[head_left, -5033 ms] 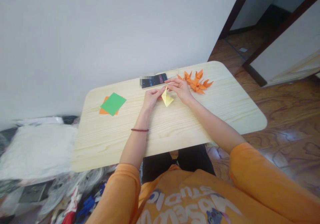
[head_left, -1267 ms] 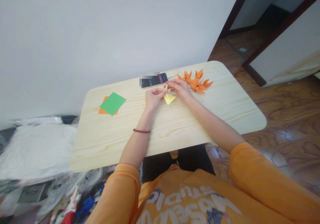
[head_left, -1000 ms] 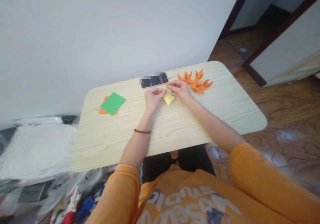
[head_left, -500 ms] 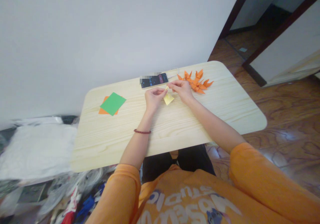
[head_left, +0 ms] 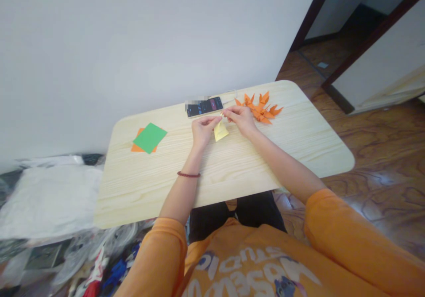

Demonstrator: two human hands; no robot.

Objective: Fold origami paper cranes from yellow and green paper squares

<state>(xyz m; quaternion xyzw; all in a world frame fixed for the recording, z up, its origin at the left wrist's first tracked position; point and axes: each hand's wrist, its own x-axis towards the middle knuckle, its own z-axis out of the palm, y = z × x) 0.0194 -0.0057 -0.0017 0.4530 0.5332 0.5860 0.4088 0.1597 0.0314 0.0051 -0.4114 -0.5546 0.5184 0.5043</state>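
— Yellow folded paper piece (head_left: 220,131): where does it sit?
— Between the two grips, over the pale wooden worktop (head_left: 232,168); whether its lower corner touches the wood cannot be told. The left grip (head_left: 202,129) pinches its upper left edge, the right grip (head_left: 241,117) its top tip.
— And around the grips?
— A dark smartphone (head_left: 205,106) lies just beyond the left grip, and a cluster of orange folded paper figures (head_left: 262,107) just beyond the right grip. Well left of the left grip, a green paper square (head_left: 150,137) overlaps an orange sheet (head_left: 135,147).
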